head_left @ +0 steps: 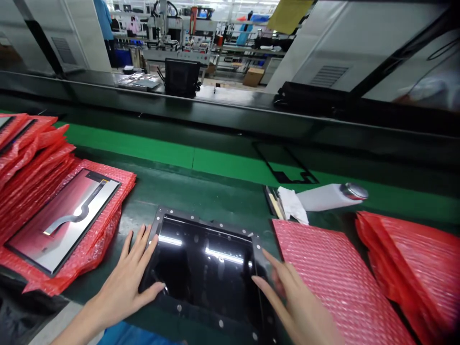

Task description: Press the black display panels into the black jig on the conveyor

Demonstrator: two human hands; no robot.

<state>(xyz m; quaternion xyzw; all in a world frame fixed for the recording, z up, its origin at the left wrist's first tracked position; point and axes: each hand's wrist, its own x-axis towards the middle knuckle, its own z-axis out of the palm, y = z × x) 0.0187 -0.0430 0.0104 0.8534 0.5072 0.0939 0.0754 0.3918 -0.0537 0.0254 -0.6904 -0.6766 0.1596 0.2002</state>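
A black glossy display panel (212, 268) lies in a dark frame with pale round dots around its border, on the green bench in front of me. My left hand (131, 273) rests over the frame's left edge, fingers spread, thumb at the near left corner of the screen. At the right edge, my right hand (291, 297) grips the panel's side between thumb and forefinger; its other fingers are curled and partly hidden. To the left, another display panel (68, 215) lies back side up on red bubble wrap, its curved ribbon cable showing.
Red bubble-wrap bags (32, 148) are stacked at left; a bubble-wrap sheet (327, 268) and more red bags (409, 258) lie at right. Beyond are a white bottle (330, 196), a white cloth (292, 203), slim tools (275, 202) and a thin black frame (287, 176). A dark ledge (215, 112) crosses behind.
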